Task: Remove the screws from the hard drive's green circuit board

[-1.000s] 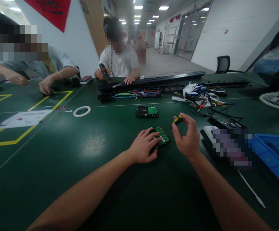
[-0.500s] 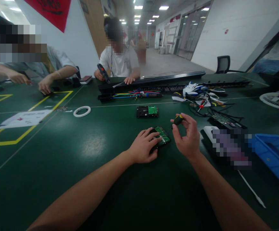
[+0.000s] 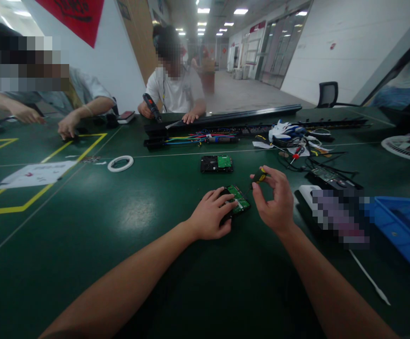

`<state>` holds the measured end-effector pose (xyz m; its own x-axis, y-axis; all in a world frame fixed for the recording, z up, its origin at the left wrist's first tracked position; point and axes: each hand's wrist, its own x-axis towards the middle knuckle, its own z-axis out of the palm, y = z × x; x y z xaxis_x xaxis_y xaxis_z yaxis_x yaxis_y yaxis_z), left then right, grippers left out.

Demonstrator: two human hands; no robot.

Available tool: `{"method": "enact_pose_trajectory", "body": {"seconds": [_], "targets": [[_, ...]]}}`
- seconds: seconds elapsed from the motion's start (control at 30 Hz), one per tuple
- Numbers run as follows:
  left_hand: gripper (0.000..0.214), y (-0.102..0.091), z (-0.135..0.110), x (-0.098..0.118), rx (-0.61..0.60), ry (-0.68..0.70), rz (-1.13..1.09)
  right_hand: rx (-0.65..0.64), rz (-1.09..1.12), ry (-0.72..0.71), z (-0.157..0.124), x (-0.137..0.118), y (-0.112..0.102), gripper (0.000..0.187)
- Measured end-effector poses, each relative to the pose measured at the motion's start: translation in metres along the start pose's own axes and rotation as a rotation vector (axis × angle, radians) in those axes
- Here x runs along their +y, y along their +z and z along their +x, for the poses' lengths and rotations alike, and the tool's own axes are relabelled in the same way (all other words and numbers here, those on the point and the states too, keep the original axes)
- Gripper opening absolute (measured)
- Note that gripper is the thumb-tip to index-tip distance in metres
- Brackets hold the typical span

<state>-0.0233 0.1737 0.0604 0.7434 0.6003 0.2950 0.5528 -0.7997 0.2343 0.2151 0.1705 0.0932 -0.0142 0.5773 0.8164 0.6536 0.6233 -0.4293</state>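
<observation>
A hard drive (image 3: 242,203) with a green circuit board facing up lies on the green table. Over its left part rests my left hand (image 3: 212,214), fingers spread across the board and thumb by the near edge, holding the drive down. My right hand (image 3: 274,197) pinches a screwdriver (image 3: 260,175) by its dark green and yellow handle. The thin shaft slants down toward the drive's right edge; I cannot make out whether its tip touches. Farther back, a second hard drive (image 3: 216,164) lies board side up.
Right of my hand are a white-edged device (image 3: 310,194), partly blurred, and a blue bin (image 3: 402,226). Behind lie cables, a red screwdriver (image 3: 296,153) and a long black housing (image 3: 226,120). A white ring (image 3: 120,163) lies left. Two people work across the table, one holding a power screwdriver (image 3: 151,107).
The screwdriver handle has turned slightly between my right fingers, showing more yellow. My left hand and the drive stay put. The left co-worker's hands shifted a little.
</observation>
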Motion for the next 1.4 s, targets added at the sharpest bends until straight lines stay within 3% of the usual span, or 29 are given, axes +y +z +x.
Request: {"method": "enact_pose_trajectory", "body": {"seconds": [0.5, 0.73, 1.4], "targets": [[0.061, 0.0013, -0.0007, -0.0009, 0.010, 0.010, 0.006, 0.054, -0.056, -0.030, 0.0030, -0.0037, -0.0016, 0.059], [0.063, 0.0012, -0.0003, -0.0010, -0.001, 0.001, -0.008, -0.013, -0.011, -0.018, 0.0013, -0.0033, -0.0001, 0.067], [0.063, -0.0006, -0.0001, 0.0006, 0.011, 0.002, -0.016, 0.038, -0.083, -0.015, 0.0013, -0.0039, -0.0015, 0.065]]}}
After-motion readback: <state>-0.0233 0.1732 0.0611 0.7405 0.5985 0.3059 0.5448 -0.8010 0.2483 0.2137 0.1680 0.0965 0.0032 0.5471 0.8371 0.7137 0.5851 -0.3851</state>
